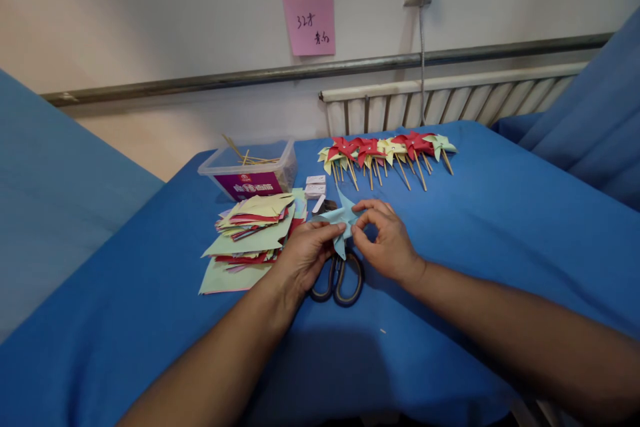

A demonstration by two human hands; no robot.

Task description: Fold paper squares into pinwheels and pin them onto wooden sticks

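Observation:
A light blue paper pinwheel [342,215], with its points folded toward the middle, is held up over the table. My left hand [311,250] grips it from the left, thumb pressed on its centre. At its right edge, my right hand [384,235] pinches with thumb and forefinger on a blade; whether a small pin is between them I cannot tell. Beneath the pinwheel lie scissors [349,288] with dark handles, their blades hidden by the paper and my left hand. Small white boxes [315,188] and a partly covered dark object [327,205] sit just behind.
Stacks of coloured cut paper [245,240] lie left of my hands. Behind them stands a clear plastic tub [250,177] with thin wooden sticks. Several finished pinwheels [385,150] on sticks lie in a row at the back right. A blue cloth [475,233] covers the table.

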